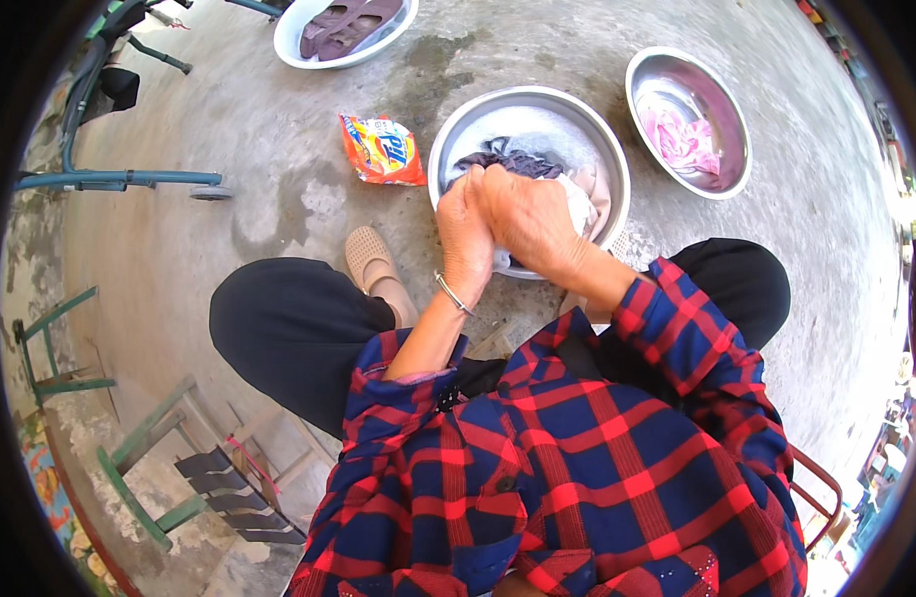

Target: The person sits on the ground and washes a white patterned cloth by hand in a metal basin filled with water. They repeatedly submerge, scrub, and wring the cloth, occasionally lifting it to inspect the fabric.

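Over the near side of a round metal basin (617, 224), my two fists press together. My left hand (465, 239), with a bangle at its wrist, is closed against my right hand (529, 221). Both seem to grip a wet cloth, mostly hidden by the fingers. Just beyond the knuckles, a dark cloth (512, 159) lies in sudsy water. White cloth (579, 206) and beige cloth (599, 199) rest at the basin's right side. Some white material also shows below my hands.
Left of the basin lies an orange detergent packet (383, 151). A smaller metal bowl (738, 159) with pink cloth (682, 139) stands at right. Another basin (323, 62) holds brown sandals (350, 28). A blue wheeled frame (129, 179) and green stool (129, 453) are at left.
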Available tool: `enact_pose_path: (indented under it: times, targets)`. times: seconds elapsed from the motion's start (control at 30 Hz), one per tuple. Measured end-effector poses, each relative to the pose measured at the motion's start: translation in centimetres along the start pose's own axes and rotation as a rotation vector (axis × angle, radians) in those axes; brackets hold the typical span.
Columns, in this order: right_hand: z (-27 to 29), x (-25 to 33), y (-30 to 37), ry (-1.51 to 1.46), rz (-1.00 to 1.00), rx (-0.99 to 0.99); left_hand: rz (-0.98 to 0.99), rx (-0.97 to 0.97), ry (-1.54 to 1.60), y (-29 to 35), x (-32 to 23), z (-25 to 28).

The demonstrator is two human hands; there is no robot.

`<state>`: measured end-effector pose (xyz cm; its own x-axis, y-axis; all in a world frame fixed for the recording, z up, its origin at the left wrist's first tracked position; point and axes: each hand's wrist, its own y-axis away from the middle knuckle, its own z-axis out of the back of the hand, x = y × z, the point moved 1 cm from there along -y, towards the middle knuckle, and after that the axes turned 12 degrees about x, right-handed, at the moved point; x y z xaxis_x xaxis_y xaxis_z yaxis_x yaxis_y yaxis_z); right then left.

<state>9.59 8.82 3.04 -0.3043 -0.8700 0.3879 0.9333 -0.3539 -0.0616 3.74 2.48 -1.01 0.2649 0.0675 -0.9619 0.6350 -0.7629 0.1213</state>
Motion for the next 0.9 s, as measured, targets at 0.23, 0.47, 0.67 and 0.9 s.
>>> enact_pose_path:
  times: [0.23,0.47,0.67,0.9]
  targets:
    - [-0.3,0.2,0.6,-0.052,0.011,-0.022,0.016,0.027,-0.044,0.0,-0.4,0.5]
    - [0.2,-0.9,-0.3,-0.029,0.022,-0.045,-0.034,0.047,-0.168,0.2,-0.3,0.9]
    - [0.3,-1.7,-0.8,-0.010,-0.100,0.022,-0.024,0.015,-0.196,0.3,-0.2,0.3]
    - [-0.8,-1.0,-0.4,0.021,0.025,0.046,-0.053,-0.019,-0.172,0.2,0.2,0.6]
